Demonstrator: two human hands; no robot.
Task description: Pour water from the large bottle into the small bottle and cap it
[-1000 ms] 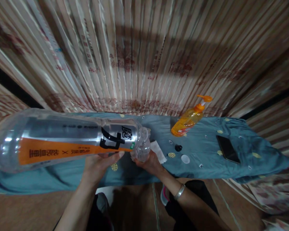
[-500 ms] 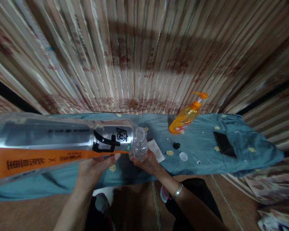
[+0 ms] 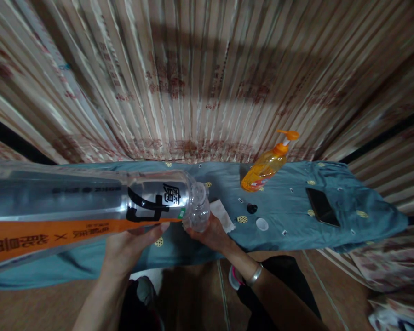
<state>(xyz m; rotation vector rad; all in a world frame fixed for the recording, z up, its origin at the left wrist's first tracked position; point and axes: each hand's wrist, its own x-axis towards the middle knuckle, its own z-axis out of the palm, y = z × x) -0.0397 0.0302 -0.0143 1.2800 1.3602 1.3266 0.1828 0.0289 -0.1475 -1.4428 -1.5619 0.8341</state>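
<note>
Now the large clear bottle (image 3: 76, 209), cradled sideways in the left hand (image 3: 129, 246), has swung nearer the camera; the right hand (image 3: 210, 232) grips a small bottle (image 3: 198, 216) at its mouth above the counter (image 3: 290, 216).

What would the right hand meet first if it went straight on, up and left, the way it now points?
The right hand already touches the small clear bottle; straight beyond that is the mouth of the large bottle, though depth is unclear.
</note>
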